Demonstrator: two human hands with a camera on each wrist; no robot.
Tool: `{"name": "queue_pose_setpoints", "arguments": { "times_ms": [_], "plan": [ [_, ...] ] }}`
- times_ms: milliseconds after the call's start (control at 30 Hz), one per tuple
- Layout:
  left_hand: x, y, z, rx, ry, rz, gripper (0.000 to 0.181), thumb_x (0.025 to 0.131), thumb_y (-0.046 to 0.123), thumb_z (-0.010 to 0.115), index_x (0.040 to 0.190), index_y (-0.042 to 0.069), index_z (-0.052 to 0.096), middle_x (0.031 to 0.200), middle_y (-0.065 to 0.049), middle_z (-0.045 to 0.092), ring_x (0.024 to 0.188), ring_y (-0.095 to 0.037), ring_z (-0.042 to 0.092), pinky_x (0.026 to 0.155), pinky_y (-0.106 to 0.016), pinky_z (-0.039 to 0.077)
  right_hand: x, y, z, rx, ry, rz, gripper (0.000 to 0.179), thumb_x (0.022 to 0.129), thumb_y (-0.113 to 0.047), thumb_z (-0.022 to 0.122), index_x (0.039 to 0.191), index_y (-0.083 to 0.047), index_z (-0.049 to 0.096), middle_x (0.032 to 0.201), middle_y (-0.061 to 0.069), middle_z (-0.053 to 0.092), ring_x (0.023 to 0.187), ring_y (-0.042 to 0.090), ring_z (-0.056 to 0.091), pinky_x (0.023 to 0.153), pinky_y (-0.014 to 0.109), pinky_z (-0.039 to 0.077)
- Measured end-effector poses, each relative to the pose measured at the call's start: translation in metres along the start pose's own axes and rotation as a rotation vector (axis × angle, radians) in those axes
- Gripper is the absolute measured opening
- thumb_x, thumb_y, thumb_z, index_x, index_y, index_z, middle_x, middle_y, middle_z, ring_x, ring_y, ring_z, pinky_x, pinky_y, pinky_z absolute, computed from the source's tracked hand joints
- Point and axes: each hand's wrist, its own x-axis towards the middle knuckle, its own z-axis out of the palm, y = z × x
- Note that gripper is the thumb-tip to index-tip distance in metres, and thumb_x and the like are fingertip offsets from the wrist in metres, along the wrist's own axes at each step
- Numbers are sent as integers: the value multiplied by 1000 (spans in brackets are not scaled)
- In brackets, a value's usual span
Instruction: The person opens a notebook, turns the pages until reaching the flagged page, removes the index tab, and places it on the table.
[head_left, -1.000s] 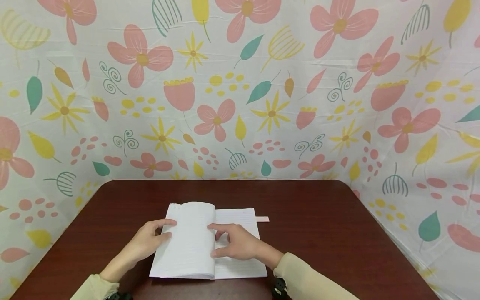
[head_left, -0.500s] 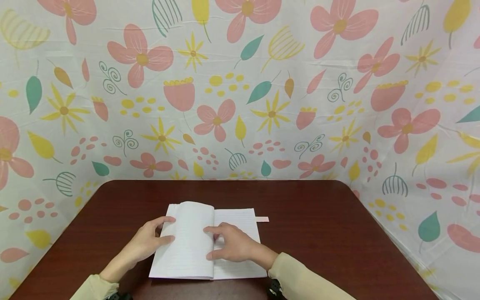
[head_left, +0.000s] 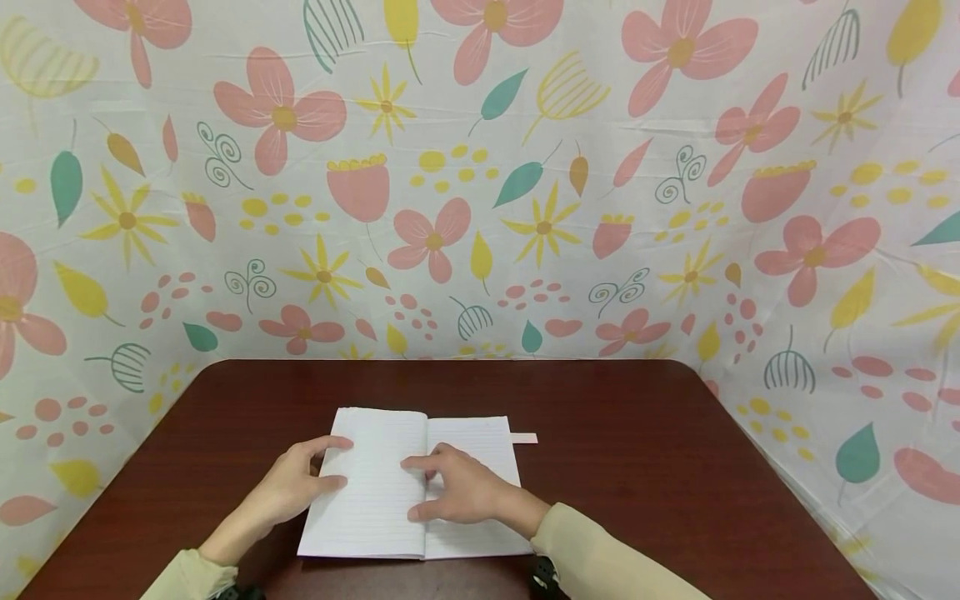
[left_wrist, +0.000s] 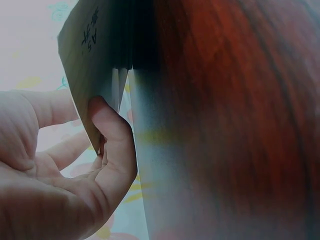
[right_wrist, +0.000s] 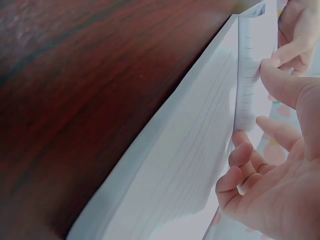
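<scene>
A notebook with lined white pages [head_left: 367, 508] lies spread on the table in the head view. My left hand [head_left: 285, 483] grips its left edge, index finger and thumb on top of the page. Beneath, in the left wrist view, a bent finger [left_wrist: 117, 135] presses the underside of the cover [left_wrist: 87, 65], which bears dark handwriting. My right hand [head_left: 465, 487] reaches across the right page, its index finger and thumb touching the left page beside the fold. Its other fingers are loosely bent in the right wrist view, near the fold [right_wrist: 236, 90].
A pink tab [head_left: 525, 438] sticks out from the notebook's right side. The dark brown table [head_left: 637, 475] has rounded far corners. Floral cloth [head_left: 480, 167] hangs behind it and at both sides.
The raised left-hand page has come down flatter over the left side. My right hand has slid slightly left across the fold; the left hand has hardly moved.
</scene>
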Motion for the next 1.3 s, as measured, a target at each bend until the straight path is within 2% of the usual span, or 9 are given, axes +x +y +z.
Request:
{"name": "queue_pose_setpoints", "arguments": {
  "times_ms": [300,467,633,967,1100,1200,1300],
  "plan": [
    [0,-1,-2,8,-16,28,44,89,6,82,132,7,70,130,-19,65,84,-22,56,71,-38,51,-14,9,-14,-10,27,-27,64,90,-35,84,146,-13,63,108,2,63,97,14,58,85,28,48],
    [0,0,-2,1,-19,24,44,89,6,81,132,7,70,127,-18,67,84,-22,58,69,-38,52,-30,22,-29,-21,40,1,71,87,-37,88,148,-12,62,111,3,61,99,17,57,87,33,48],
    [0,0,-2,3,-17,19,44,89,6,81,132,7,70,130,-20,65,83,-22,58,69,-38,52,-48,38,-43,-57,36,27,82,81,-42,92,150,-10,60,115,5,60,102,22,58,88,37,49],
    [0,0,-2,16,-23,22,44,90,7,81,132,8,70,131,-20,65,88,-23,58,70,-38,52,-82,69,-59,-24,34,84,91,78,-47,93,153,-10,56,140,14,52,127,32,55,98,53,49],
    [0,1,-2,28,-23,32,43,89,7,81,131,8,71,135,-22,63,93,-24,56,73,-38,50,-91,78,-60,-3,41,103,93,77,-47,94,154,-10,55,131,11,53,117,28,56,93,48,49],
    [0,1,-1,19,-17,35,43,89,6,81,131,7,71,132,-21,64,90,-24,56,72,-38,50,-93,82,-60,-8,42,111,95,76,-47,94,154,-11,55,124,7,53,111,25,54,91,43,48],
    [0,0,-1,15,-15,37,43,89,5,81,130,7,71,130,-20,65,87,-23,56,71,-37,51,-95,84,-59,-15,44,114,96,74,-47,95,153,-10,56,124,6,52,112,24,54,92,43,48]
  ]
}}
